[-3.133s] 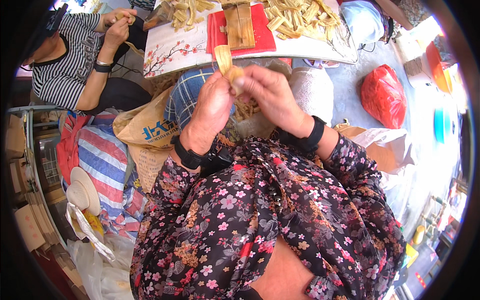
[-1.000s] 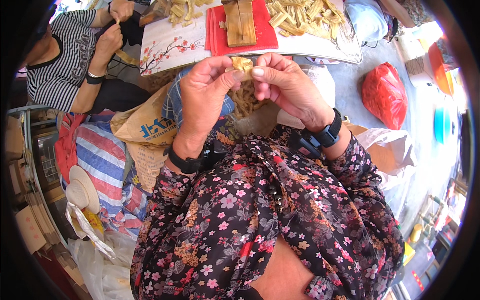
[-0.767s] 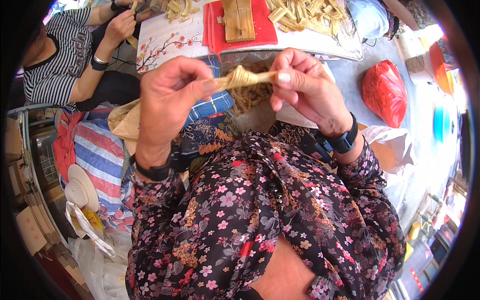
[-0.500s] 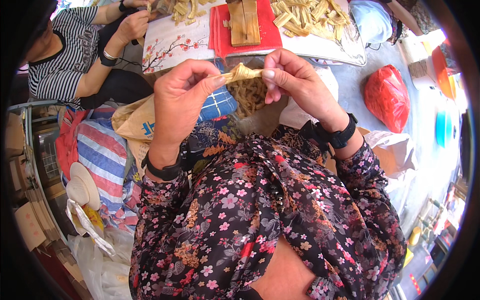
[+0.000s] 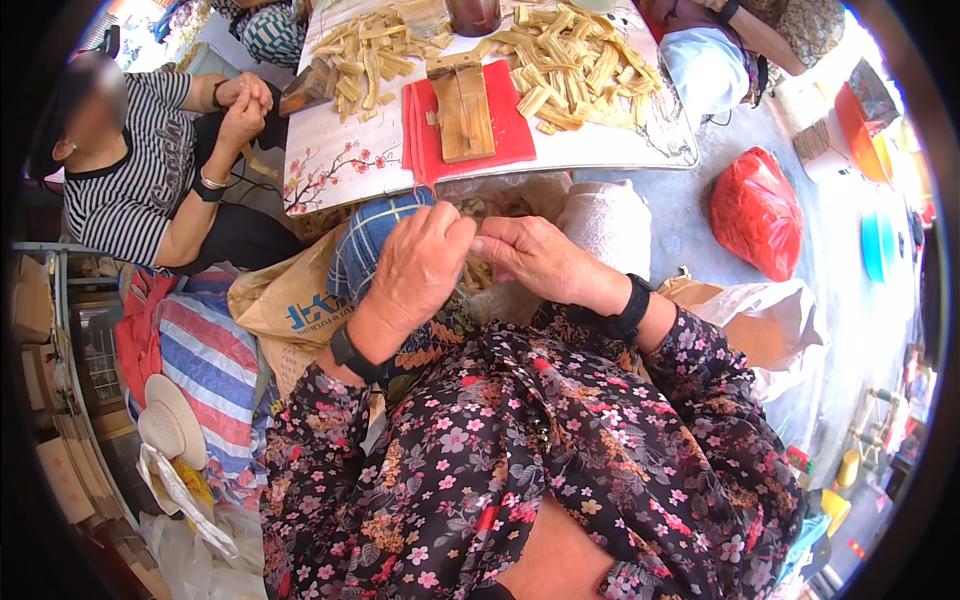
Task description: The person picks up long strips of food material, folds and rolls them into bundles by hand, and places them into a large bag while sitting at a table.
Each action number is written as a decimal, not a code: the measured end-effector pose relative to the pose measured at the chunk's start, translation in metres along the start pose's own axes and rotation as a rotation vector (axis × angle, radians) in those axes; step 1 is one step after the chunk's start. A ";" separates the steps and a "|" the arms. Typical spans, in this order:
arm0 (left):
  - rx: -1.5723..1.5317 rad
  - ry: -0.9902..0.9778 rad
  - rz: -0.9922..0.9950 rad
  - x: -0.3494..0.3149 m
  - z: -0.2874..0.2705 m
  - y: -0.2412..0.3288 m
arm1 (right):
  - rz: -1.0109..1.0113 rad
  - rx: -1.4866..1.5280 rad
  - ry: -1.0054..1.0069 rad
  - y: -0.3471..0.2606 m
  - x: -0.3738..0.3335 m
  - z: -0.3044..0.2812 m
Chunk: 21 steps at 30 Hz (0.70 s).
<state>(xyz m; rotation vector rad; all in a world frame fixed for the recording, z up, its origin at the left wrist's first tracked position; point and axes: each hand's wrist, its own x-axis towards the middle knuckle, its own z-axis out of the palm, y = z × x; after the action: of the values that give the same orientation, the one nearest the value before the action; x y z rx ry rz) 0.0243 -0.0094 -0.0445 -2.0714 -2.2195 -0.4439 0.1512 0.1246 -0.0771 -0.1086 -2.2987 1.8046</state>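
My left hand [image 5: 425, 262] and my right hand [image 5: 540, 258] are close together in front of my chest, fingers bent and closed, the backs of the hands upward. Between them is a knotted pale-yellow strip, now almost wholly hidden by the fingers. Beyond my hands, on the table [image 5: 590, 153], a wooden block [image 5: 462, 115] with a lengthwise seam rests on a red cloth [image 5: 515, 130]. Similar pale-yellow strips lie in a left pile [image 5: 372, 60] and a larger right pile [image 5: 575, 65]. Below my hands, a container of more strips is partly covered.
At the left sits a person [image 5: 140, 170] in a striped top, hands together. Another person's arm [image 5: 765, 35] shows at far right. A red plastic bag [image 5: 757, 215] stands on the floor at right. A striped sack [image 5: 210, 350] and straw hat [image 5: 170, 420] are at left.
My hands have come lower and closer together, with fingers turned down over the knotted strip, which showed plainly between them before. The table now shows more fully as the view has shifted.
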 end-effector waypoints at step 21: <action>-1.038 0.114 -0.485 0.053 0.013 -0.063 | 0.088 0.285 0.399 0.019 0.064 -0.035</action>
<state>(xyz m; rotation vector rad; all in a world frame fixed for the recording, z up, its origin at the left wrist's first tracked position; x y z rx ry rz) -0.0402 0.0420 -0.0538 -1.6051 -2.6931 -2.0379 0.0948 0.1743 -0.0793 -0.4817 -1.7748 1.9243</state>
